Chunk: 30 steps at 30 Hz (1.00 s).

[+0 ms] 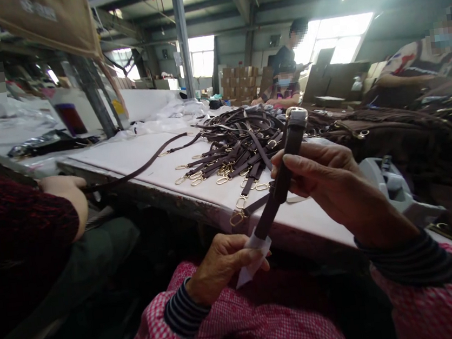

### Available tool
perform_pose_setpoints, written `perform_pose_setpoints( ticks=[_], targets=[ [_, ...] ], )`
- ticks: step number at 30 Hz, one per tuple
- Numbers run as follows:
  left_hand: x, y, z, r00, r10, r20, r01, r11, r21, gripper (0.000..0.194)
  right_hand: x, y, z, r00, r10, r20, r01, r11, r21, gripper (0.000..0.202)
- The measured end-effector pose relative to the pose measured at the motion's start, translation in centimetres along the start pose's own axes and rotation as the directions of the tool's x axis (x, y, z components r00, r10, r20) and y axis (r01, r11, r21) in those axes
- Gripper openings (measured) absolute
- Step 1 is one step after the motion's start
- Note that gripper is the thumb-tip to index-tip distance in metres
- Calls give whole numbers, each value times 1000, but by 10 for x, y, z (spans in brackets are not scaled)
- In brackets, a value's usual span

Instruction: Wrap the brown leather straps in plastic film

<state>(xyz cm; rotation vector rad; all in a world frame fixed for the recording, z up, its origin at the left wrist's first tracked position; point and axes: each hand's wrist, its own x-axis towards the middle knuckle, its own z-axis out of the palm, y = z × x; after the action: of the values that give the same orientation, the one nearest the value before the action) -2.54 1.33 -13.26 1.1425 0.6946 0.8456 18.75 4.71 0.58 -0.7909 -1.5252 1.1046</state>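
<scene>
A dark brown strap (268, 217) slants upward in front of me, above the table's front edge. My right hand (336, 187) pinches it between thumb and fingers, just below the metal buckle (298, 115) at its upper end. Around the lower part of the strap is a thin white piece (255, 252), paper or soft film; which one I cannot tell. My left hand (223, 265) is closed on this white piece, thumb on top. Behind the strap lies a heap of similar brown straps (232, 150) with gold-coloured clasps, several pointing toward me.
Beneath the heap is a white table (104, 157). At right stand a white tape dispenser (391, 186) and a pile of dark brown goods (422, 136). A co-worker's hand (63, 196) at left holds another strap (144, 168). Other people sit or stand farther back.
</scene>
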Motion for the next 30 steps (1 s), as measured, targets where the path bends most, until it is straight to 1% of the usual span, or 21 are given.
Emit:
perform_pose_setpoints(
  ticks=[5,9,14,20,22,24,30],
  targets=[
    [1,-1,3,1000,20,-13,-20,999,-29,38,-8,15,3,1000,19,3,-19,1000,16,18],
    [4,5,10,998,54,-28,-55,997,-54,37,-18,25,5,999,38,31,-39,999,20,18],
    [10,10,17,999,40,-30,-43,996,-77,40,-31,33,3,998,53,23,-54,998,35,15],
    [14,10,24,1000,-9,12,10,993,-120,38,-40,41,-2,995,99,-15,-98,994,56,16],
    [15,10,28,1000,-19,0,19,994,-111,34,-42,44,-4,992,118,-44,-115,991,65,17],
    [14,8,30,1000,-3,-19,1,996,-85,32,-42,46,-5,988,138,-65,-133,988,82,18],
    [15,2,34,986,129,-106,-123,991,62,17,-42,49,-7,981,144,-129,-132,986,100,19]
  ],
)
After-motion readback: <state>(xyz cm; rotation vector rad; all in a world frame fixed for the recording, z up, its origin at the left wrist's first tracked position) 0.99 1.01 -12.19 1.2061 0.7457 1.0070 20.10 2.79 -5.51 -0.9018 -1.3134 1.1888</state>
